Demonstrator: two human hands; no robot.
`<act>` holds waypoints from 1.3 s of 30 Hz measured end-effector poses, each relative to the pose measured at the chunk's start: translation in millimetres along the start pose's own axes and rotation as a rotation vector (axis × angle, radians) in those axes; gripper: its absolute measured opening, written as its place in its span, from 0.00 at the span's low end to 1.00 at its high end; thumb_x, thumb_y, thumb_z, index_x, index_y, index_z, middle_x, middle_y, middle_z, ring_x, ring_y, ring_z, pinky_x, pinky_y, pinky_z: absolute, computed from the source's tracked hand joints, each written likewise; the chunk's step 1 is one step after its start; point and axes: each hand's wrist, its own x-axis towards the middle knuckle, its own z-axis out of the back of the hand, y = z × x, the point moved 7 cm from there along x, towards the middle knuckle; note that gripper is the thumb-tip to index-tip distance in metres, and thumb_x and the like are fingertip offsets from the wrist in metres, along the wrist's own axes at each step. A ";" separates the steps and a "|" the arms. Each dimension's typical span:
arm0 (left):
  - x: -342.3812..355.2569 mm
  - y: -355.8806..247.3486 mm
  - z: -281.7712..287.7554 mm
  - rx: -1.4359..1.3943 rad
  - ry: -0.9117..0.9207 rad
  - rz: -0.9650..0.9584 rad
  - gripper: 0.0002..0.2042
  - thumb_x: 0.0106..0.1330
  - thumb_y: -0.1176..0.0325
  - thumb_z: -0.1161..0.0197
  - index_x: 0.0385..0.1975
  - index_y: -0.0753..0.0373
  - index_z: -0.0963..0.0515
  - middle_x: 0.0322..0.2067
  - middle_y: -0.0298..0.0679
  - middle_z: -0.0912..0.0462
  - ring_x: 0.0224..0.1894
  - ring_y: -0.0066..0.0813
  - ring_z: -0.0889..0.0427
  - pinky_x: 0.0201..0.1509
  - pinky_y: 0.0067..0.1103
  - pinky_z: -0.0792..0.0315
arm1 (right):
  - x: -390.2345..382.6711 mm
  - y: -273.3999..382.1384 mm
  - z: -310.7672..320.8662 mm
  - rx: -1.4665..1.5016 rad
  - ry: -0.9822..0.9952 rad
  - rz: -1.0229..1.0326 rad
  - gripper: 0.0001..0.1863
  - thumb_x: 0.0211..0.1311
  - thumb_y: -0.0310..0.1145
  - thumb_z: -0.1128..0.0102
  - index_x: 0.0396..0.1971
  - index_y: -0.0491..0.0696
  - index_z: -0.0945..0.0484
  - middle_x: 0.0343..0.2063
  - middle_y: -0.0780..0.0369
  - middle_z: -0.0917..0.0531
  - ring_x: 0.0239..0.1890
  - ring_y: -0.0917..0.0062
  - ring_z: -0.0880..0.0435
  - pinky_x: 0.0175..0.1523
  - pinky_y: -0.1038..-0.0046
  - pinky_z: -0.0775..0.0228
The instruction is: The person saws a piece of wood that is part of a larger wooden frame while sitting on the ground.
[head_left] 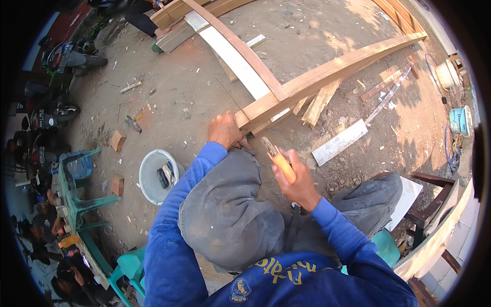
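Observation:
My left hand [225, 131] is closed around the near end of a long wooden beam [327, 74], just above my left knee. Its fingertips curl beneath the beam end, so anything small between them is hidden. In my right hand [297, 180] is a pair of pliers [282, 165] with orange handles. The metal jaws point up and left towards the beam end, a short gap away from it. A narrower wooden rail [240, 46] meets the beam at an angle, with a white strip [232, 61] along its side.
On the dirt ground, a white bucket [148, 176] with tools inside stands left of my knee. Wood offcuts [323, 104], a pale flat board [340, 142] and a handsaw-like long strip [389, 97] lie to the right. Green plastic chairs [76, 194] and parked motorbikes [64, 59] are at left.

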 end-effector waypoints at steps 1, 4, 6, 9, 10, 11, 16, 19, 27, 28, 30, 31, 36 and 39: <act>5.7 -12.4 1.4 -0.006 -0.013 -0.013 0.28 0.46 0.53 0.21 0.43 0.66 0.19 0.38 0.57 0.13 0.44 0.57 0.12 0.50 0.41 0.18 | 43.2 -1.2 -9.4 -0.005 -0.080 0.055 0.18 0.66 0.31 0.36 0.53 0.42 0.26 0.35 0.47 0.14 0.37 0.54 0.11 0.40 0.63 0.22; 1.1 7.6 -4.7 -0.027 0.020 0.045 0.28 0.46 0.53 0.21 0.43 0.66 0.19 0.39 0.57 0.13 0.45 0.57 0.12 0.51 0.41 0.18 | 64.9 15.3 -26.3 0.007 -0.121 0.115 0.17 0.66 0.32 0.35 0.51 0.43 0.26 0.33 0.47 0.15 0.37 0.52 0.12 0.39 0.61 0.23; 0.9 25.0 -7.0 -0.018 0.010 0.047 0.28 0.47 0.54 0.22 0.44 0.66 0.20 0.41 0.56 0.13 0.46 0.56 0.12 0.51 0.41 0.19 | 34.5 13.9 -23.9 0.015 -0.085 0.073 0.17 0.67 0.32 0.36 0.51 0.43 0.26 0.30 0.48 0.15 0.33 0.54 0.12 0.37 0.63 0.23; -10.8 24.7 5.3 -0.018 0.030 0.050 0.26 0.48 0.56 0.23 0.43 0.66 0.20 0.40 0.57 0.13 0.45 0.56 0.12 0.51 0.40 0.18 | -72.0 20.9 23.6 0.015 0.054 -0.076 0.24 0.64 0.27 0.37 0.59 0.41 0.28 0.33 0.50 0.12 0.34 0.62 0.08 0.38 0.68 0.20; -7.8 22.9 5.1 0.016 -0.019 0.022 0.25 0.49 0.57 0.24 0.42 0.67 0.20 0.40 0.57 0.13 0.45 0.56 0.12 0.50 0.41 0.18 | -104.1 30.0 41.1 0.014 0.046 -0.052 0.25 0.63 0.27 0.37 0.60 0.39 0.29 0.37 0.50 0.12 0.37 0.62 0.08 0.42 0.70 0.19; -3.8 13.1 4.4 0.000 -0.027 0.016 0.25 0.49 0.57 0.24 0.42 0.67 0.20 0.40 0.57 0.13 0.45 0.56 0.12 0.50 0.41 0.18 | -125.3 34.0 54.0 -0.039 0.003 0.069 0.24 0.62 0.27 0.37 0.58 0.37 0.28 0.40 0.49 0.12 0.40 0.62 0.08 0.44 0.71 0.19; -6.7 16.4 8.0 -0.017 0.071 0.051 0.27 0.50 0.58 0.21 0.47 0.66 0.21 0.46 0.60 0.14 0.50 0.59 0.14 0.54 0.41 0.19 | -28.0 18.2 3.9 -0.032 -0.046 0.104 0.21 0.64 0.30 0.35 0.55 0.40 0.27 0.28 0.50 0.14 0.32 0.57 0.10 0.37 0.66 0.20; 3.7 -0.7 -4.2 -0.102 0.023 0.010 0.25 0.50 0.60 0.23 0.45 0.67 0.20 0.41 0.58 0.13 0.47 0.59 0.13 0.52 0.41 0.18 | 61.7 15.2 -22.6 0.010 -0.117 0.166 0.18 0.66 0.33 0.36 0.52 0.43 0.25 0.32 0.45 0.14 0.38 0.48 0.12 0.39 0.59 0.22; -2.2 22.1 1.4 -0.007 -0.053 0.006 0.23 0.49 0.63 0.23 0.43 0.67 0.20 0.39 0.56 0.13 0.44 0.56 0.12 0.49 0.41 0.18 | -100.0 21.1 41.0 0.021 -0.024 0.010 0.18 0.64 0.28 0.37 0.53 0.40 0.26 0.30 0.51 0.13 0.32 0.66 0.09 0.37 0.68 0.22; -5.2 12.8 4.9 -0.031 0.022 0.023 0.25 0.50 0.61 0.23 0.46 0.66 0.20 0.42 0.57 0.13 0.48 0.57 0.13 0.52 0.40 0.18 | -103.7 23.5 44.7 0.011 -0.024 0.005 0.18 0.64 0.28 0.37 0.53 0.40 0.26 0.30 0.51 0.13 0.32 0.66 0.09 0.37 0.68 0.22; -4.9 2.5 2.4 -0.049 0.092 0.034 0.27 0.51 0.59 0.22 0.49 0.66 0.21 0.46 0.58 0.14 0.51 0.57 0.14 0.55 0.40 0.19 | -104.9 30.4 49.9 -0.001 -0.079 0.033 0.17 0.64 0.29 0.38 0.52 0.40 0.25 0.28 0.53 0.13 0.32 0.70 0.09 0.37 0.70 0.22; -3.7 1.3 1.0 -0.042 0.097 0.035 0.28 0.51 0.58 0.22 0.49 0.66 0.21 0.46 0.57 0.14 0.51 0.57 0.14 0.55 0.40 0.19 | -86.1 24.6 42.1 -0.008 -0.051 0.019 0.18 0.65 0.29 0.38 0.52 0.40 0.25 0.28 0.52 0.14 0.32 0.69 0.10 0.36 0.70 0.23; 2.5 14.7 -5.6 -0.059 -0.010 -0.005 0.22 0.51 0.64 0.24 0.45 0.66 0.19 0.41 0.56 0.13 0.46 0.56 0.13 0.51 0.40 0.18 | 60.8 8.6 -35.4 0.043 -0.161 0.242 0.18 0.67 0.33 0.36 0.52 0.42 0.25 0.23 0.52 0.18 0.23 0.65 0.14 0.28 0.67 0.29; -9.0 19.2 4.4 -0.052 0.049 0.038 0.24 0.50 0.61 0.23 0.46 0.66 0.19 0.40 0.56 0.13 0.46 0.56 0.13 0.52 0.40 0.19 | 30.0 13.7 -24.9 -0.009 -0.100 0.159 0.19 0.67 0.34 0.36 0.54 0.42 0.26 0.23 0.52 0.18 0.23 0.64 0.14 0.29 0.64 0.28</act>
